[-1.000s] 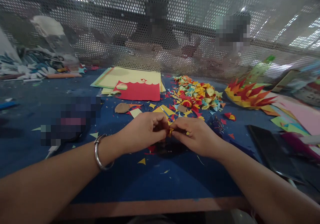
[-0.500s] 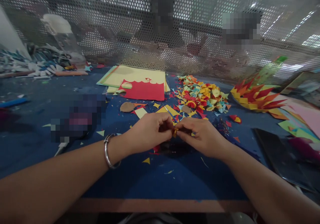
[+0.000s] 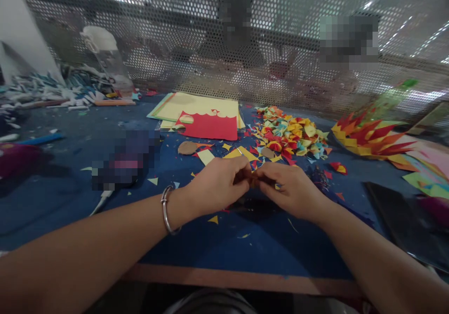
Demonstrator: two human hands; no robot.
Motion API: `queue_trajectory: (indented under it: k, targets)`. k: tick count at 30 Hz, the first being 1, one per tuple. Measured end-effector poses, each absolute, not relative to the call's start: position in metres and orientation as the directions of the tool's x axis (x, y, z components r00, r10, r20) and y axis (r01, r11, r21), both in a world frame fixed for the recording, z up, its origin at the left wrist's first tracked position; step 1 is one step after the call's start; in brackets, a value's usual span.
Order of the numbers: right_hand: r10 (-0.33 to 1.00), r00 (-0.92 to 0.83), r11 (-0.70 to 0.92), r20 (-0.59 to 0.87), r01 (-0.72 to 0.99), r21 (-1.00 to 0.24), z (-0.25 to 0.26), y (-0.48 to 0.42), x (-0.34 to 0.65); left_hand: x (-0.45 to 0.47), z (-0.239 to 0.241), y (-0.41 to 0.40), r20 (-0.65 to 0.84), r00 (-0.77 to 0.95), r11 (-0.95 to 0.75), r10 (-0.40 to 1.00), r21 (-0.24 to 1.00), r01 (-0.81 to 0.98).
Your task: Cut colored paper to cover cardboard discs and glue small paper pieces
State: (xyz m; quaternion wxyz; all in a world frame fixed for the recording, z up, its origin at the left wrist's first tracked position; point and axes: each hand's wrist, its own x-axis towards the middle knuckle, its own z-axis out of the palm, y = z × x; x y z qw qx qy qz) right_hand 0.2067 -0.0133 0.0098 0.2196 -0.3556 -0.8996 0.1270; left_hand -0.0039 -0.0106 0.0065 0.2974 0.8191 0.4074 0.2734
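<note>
2 hands, our left hand (image 3: 219, 185) and right hand (image 3: 293, 190), still pinch 1 small yellow paper (image 3: 253, 180) above the table (image 3: 217, 251). Since 0.5 s ago, we note only view shift; handling looks unfinished.

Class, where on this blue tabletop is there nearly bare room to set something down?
The front strip, between the left hand, right hand and near edge: only small scraps. Also the patch between the orange stick, paper stack and pixelated object. Crowded: the paper-piece pile, and the right side, with black slab and coloured sheets.
</note>
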Motion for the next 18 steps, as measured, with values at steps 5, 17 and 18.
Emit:
queue_trajectory:
  k: [5, 17, 18]
  targets:
    - [0.72, -0.618, 0.69, 0.315, 0.593, -0.415, 0.0108, -0.0138, 0.2052, -0.0027, 0.0055, -0.0096, 0.209, 0.49, -0.453, 0.846, 0.768, 0.453]
    - [0.742, -0.581, 0.668, 0.335, 0.603, -0.435, 0.0097, -0.0145, 0.2019, -0.0018, 0.0029, -0.0118, 0.266, 0.468, -0.488, 0.843, 0.747, 0.453]
    - [0.742, -0.58, 0.669, 0.337, 0.606, -0.43, 0.0099, -0.0144, 0.202, -0.0015, 0.0025, -0.0118, 0.271, 0.466, -0.489, 0.842, 0.746, 0.451]
